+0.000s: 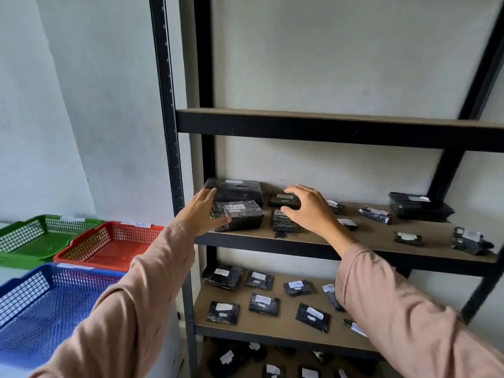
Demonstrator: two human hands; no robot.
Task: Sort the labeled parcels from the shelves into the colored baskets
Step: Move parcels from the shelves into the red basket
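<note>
Black-wrapped parcels with white labels lie on a black metal shelf unit [313, 128]. My left hand [200, 215], fingers spread, reaches to the left side of a boxy parcel [240, 215] at the shelf's left end; a larger parcel [234, 189] sits behind it. My right hand [308, 211] hovers with loosely curved fingers over a small flat parcel [283, 223] and in front of another [282, 199]. Neither hand holds anything. Green [41, 237], red [109, 245] and blue [46, 309] baskets stand at the left.
More parcels lie along the same shelf to the right, such as a big one [417, 205], and several on the shelf below [263, 304]. The upper shelf board shows nothing on it. The shelf's front upright [170, 148] stands between baskets and parcels.
</note>
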